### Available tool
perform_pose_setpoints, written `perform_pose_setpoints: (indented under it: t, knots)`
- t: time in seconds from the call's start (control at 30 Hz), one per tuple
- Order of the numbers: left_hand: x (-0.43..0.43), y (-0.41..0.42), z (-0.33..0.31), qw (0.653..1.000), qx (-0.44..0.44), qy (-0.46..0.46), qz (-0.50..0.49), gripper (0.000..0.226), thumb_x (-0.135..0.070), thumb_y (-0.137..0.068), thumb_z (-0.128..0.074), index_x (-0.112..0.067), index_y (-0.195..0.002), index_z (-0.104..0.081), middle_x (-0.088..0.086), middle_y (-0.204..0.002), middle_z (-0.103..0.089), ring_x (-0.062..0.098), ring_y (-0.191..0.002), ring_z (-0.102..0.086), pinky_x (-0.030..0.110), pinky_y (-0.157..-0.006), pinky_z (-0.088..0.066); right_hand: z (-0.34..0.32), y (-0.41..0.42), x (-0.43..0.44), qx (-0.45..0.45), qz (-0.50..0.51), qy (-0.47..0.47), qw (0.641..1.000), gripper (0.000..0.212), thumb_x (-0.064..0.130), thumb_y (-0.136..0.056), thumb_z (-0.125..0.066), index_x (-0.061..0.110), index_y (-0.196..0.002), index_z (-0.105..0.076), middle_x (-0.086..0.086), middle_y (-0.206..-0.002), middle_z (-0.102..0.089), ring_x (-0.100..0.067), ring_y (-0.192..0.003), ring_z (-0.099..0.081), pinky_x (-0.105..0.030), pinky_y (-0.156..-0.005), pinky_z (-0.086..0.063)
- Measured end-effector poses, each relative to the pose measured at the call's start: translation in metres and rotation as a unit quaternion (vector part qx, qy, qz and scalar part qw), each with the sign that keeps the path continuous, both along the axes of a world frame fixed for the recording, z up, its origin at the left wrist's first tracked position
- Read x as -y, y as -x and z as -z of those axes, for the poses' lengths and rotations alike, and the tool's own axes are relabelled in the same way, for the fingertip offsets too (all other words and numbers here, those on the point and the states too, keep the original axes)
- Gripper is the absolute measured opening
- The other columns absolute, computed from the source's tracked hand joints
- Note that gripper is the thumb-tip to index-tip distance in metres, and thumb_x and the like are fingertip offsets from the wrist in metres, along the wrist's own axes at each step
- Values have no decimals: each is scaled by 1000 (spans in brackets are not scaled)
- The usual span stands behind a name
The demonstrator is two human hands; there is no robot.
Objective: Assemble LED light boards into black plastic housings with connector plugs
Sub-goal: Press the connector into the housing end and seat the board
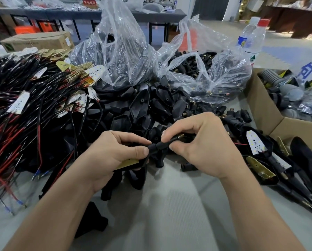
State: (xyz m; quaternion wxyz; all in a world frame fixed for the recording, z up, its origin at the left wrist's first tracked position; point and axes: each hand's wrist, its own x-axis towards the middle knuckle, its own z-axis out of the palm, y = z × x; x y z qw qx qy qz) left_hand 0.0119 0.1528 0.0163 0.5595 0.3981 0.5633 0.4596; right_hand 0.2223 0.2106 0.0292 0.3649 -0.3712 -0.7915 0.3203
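I count two clear bags (119,51), two water bottles (251,38) and one open cardboard box (271,116) at right; the heaped housings (142,105) are too many to count. Both hands meet over the table (169,205), fingers curled. My left hand (115,153) grips one housing (141,165) with its board (128,162). My right hand (200,144) pinches the connector plug (158,145) at that housing's neck, between my thumbs.

Light: bright, even, diffuse, cool cast; source above, out of frame.
Shadows: soft, faint, on grey table (169,205) at bottom centre.
Glare: white streaks on clear plastic bags (119,42); dull sheen on black housings (142,102).
Overexposure: far floor (278,46) washed pale.
Focus: centre sharp; far benches (42,11) soft, sign there unreadable.
Distortion: strong wide-angle bowing at edges; wire pile (15,124) stretched at left; black parts (305,187) at lower right smeared.
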Motion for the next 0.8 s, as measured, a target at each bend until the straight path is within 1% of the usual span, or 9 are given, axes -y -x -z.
perform_pose_setpoints:
  t: [0.07,0.2,0.3,0.4,0.47,0.57,0.63,0.7,0.8]
  knots:
    - [0,1,-2,1000,1,3,6,29,-10,-56,-83,-10,-85,-84,21,-79,-75,22,-66,-74,25,-56,-58,-1,1,1,-1,-4,-2,1000,34,-7,-72,-75,26,-78,-81,17,-81,-77,-12,-76,-75,-38,-72,-59]
    - [1,1,-4,1000,13,-1,27,31,-16,-58,-83,-11,-88,-83,19,-81,-75,22,-68,-75,27,-55,-57,-3,-4,0,-19,-11,3,1000,35,-6,-73,-75,27,-81,-81,15,-83,-78,-12,-78,-76,-39,-73,-60]
    - [1,2,-4,998,33,9,49,30,-19,-62,-81,-12,-91,-84,15,-87,-77,22,-71,-75,27,-53,-56,-5,-4,0,-38,-28,5,999,33,-2,-72,-75,28,-84,-81,14,-83,-79,-9,-81,-76,-32,-75,-62]
    - [1,4,-4,998,41,-3,41,31,-20,-63,-81,-12,-93,-83,15,-87,-77,22,-72,-75,26,-53,-54,-6,-4,0,-41,-33,5,999,30,2,-73,-74,29,-85,-81,11,-80,-78,-12,-76,-75,-31,-70,-61]
    - [1,5,-3,998,41,-17,33,31,-18,-63,-81,-11,-93,-83,17,-85,-76,23,-73,-75,27,-56,-56,-5,-4,-1,-39,-34,12,999,28,5,-75,-74,29,-86,-81,10,-79,-78,-12,-74,-74,-27,-67,-58]
    - [0,6,-3,999,23,-29,17,31,-16,-59,-83,-11,-90,-84,20,-84,-76,23,-73,-75,26,-64,-60,-3,-3,-1,-3,-26,15,1000,25,6,-81,-77,29,-89,-82,15,-78,-77,-6,-76,-74,-24,-73,-58]
    - [0,6,-2,999,2,-37,6,32,-14,-56,-84,-12,-88,-84,21,-84,-77,22,-73,-75,23,-64,-59,-1,-3,-2,19,-25,19,999,23,8,-85,-77,30,-90,-83,21,-70,-73,-1,-70,-71,-20,-69,-55]
    - [0,6,-2,999,-18,-50,2,33,-16,-53,-86,-13,-86,-84,21,-84,-77,20,-73,-75,20,-64,-59,-1,-3,-3,33,-33,22,999,19,12,-89,-74,29,-89,-82,22,-59,-66,-1,-57,-63,-13,-59,-44]
    - [1,4,-2,998,-27,-62,1,34,-19,-49,-87,-16,-83,-85,16,-79,-77,16,-69,-74,18,-63,-57,-1,-7,-6,42,-60,48,996,18,16,-92,-69,29,-88,-81,8,-52,-61,-3,-46,-51,-15,-51,-39]
